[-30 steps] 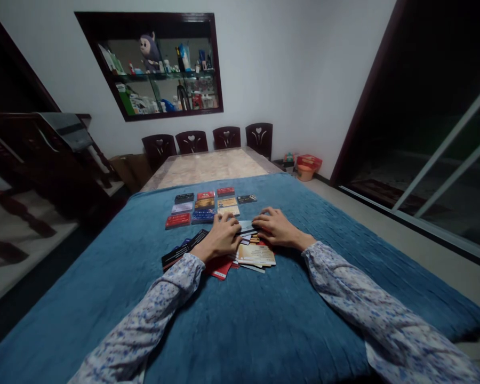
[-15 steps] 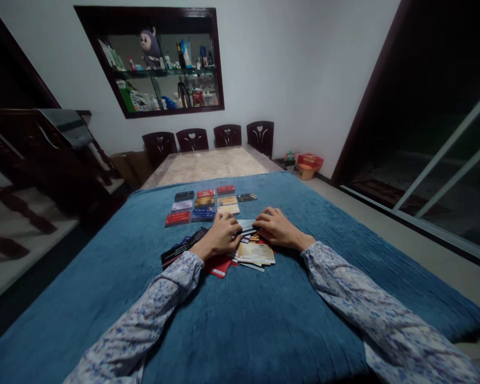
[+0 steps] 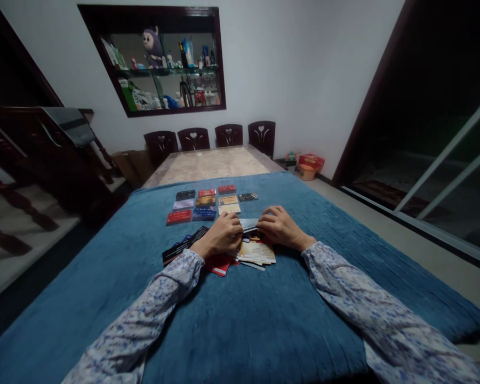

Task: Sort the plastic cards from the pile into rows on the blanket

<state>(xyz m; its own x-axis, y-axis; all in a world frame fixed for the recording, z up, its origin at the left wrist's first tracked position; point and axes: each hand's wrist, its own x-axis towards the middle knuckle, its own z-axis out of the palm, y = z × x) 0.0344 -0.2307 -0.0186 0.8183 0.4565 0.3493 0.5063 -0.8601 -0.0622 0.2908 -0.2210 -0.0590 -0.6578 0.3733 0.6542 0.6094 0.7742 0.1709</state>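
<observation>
Pinching pale cards (image 3: 248, 224) at opposite ends, your left hand (image 3: 223, 233) and right hand (image 3: 282, 228) curl nearly closed — likely for even support.

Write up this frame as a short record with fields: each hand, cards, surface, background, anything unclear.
Left hand: at the left end of a pale card
Right hand: at that card's right end
Loose cards: overlapping, below and around the hands
Stacked cards: beyond the hands, red stack nearest left, dark blue stack beside it
Surface: blue cloth over the table's near part
Background: four chairs; plush toy in wall niche
Unclear: number of cards held
</observation>
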